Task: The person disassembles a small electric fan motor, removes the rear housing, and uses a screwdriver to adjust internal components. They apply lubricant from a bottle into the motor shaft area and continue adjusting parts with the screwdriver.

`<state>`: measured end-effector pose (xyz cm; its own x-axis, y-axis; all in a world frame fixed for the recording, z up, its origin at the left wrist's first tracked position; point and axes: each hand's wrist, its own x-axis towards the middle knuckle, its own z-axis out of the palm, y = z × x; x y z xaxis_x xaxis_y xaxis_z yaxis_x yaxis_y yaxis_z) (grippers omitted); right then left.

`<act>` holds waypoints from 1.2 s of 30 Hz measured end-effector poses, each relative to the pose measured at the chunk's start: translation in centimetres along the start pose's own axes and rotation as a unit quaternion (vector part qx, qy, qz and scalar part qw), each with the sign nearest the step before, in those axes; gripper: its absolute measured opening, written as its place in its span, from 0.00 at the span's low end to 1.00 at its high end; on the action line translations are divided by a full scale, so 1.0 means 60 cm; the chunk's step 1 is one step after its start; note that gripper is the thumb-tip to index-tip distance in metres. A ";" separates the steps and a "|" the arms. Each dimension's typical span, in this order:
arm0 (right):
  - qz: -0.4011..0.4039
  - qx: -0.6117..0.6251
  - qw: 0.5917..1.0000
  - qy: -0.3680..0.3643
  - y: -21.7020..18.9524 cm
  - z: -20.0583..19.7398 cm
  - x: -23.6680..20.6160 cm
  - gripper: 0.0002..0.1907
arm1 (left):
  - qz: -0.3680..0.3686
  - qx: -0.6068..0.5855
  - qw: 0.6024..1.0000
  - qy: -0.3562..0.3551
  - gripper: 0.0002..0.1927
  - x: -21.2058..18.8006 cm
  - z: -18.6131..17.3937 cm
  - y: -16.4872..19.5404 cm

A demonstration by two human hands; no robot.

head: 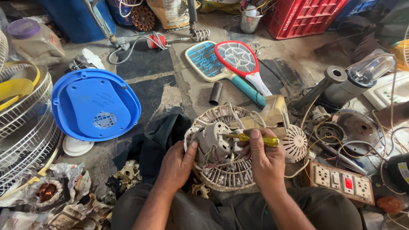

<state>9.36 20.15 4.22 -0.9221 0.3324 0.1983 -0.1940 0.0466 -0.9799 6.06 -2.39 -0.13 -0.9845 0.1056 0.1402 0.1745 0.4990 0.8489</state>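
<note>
A grey fan motor (214, 140) with loose wires sits on a round beige fan grille (226, 170) in front of me. My left hand (177, 164) grips the motor's left side. My right hand (264, 157) is closed around a yellow-handled screwdriver (255, 138), whose tip points left onto the motor's top. A beige plastic housing (275, 111) with white wires lies just behind the motor.
A blue plastic fan base (96, 104) lies at the left beside white wire fan guards (23, 123). Two racket-shaped insect swatters (232, 64) lie behind. A mixer jar (362, 74), a metal disc (355, 127) and a socket board (343, 181) crowd the right. A red crate (304, 17) stands at the back.
</note>
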 end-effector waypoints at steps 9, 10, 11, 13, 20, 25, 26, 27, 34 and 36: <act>-0.042 -0.093 0.995 -0.006 -0.003 0.004 -0.006 0.17 | -0.037 -0.012 0.999 -0.027 0.30 0.000 -0.002 0.003; -0.058 -0.089 0.994 -0.009 -0.001 0.007 -0.006 0.17 | -0.030 -0.008 0.999 -0.021 0.30 0.000 -0.002 0.003; -0.072 -0.084 0.994 -0.012 0.000 0.008 -0.006 0.17 | -0.024 -0.004 1.000 -0.015 0.30 0.000 -0.002 0.003; -0.073 -0.104 0.992 -0.020 0.002 0.009 -0.006 0.17 | -0.021 0.000 1.000 -0.011 0.30 0.000 -0.001 0.003; -0.031 -0.057 0.998 -0.003 -0.008 0.000 0.006 0.19 | -0.044 0.007 0.999 -0.020 0.30 0.001 0.001 0.000; -0.032 -0.121 0.992 -0.001 -0.019 0.013 0.016 0.18 | -0.019 0.012 1.000 -0.013 0.30 0.001 0.000 -0.001; -0.044 -0.108 0.993 -0.004 -0.021 0.014 0.015 0.18 | -0.019 0.013 1.000 -0.013 0.30 0.000 0.000 -0.001; -0.041 -0.100 0.994 0.001 -0.023 0.013 0.014 0.19 | -0.019 0.014 1.000 -0.013 0.30 0.001 0.001 -0.001; 0.014 -0.097 0.995 -0.013 -0.024 0.002 0.037 0.21 | -0.050 0.018 0.998 -0.031 0.31 0.004 0.003 -0.007; 0.020 -0.085 0.996 -0.028 -0.023 0.000 0.046 0.21 | -0.064 0.018 0.997 -0.034 0.30 0.004 0.005 -0.008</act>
<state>7.08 20.98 6.13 -0.9463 0.2836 0.1553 -0.1018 0.1946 -0.9756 5.76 -2.38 -0.64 -0.9954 0.0962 -0.0041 0.0490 0.5421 0.8389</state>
